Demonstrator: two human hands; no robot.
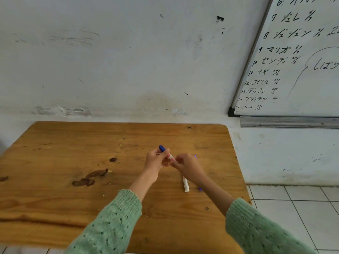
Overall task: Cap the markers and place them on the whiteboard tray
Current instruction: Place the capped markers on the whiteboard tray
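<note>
Head view: the left hand (156, 162) and right hand (189, 166) pinch one white marker with a blue end (166, 153), long axis diagonal, blue end pointing up-left beyond the left fingers (163, 156). A second white marker (185, 184) lies on the wooden table (73, 162) below the right fingers (178, 160).

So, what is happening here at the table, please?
A person in a green sweater holds one marker over the wooden table with both hands. The left hand has the end with the blue cap; the right hand closes around the other end, which is hidden. A second marker lies on the table beneath the right wrist. The tray under the whiteboard shows no markers in the part that is visible.
</note>
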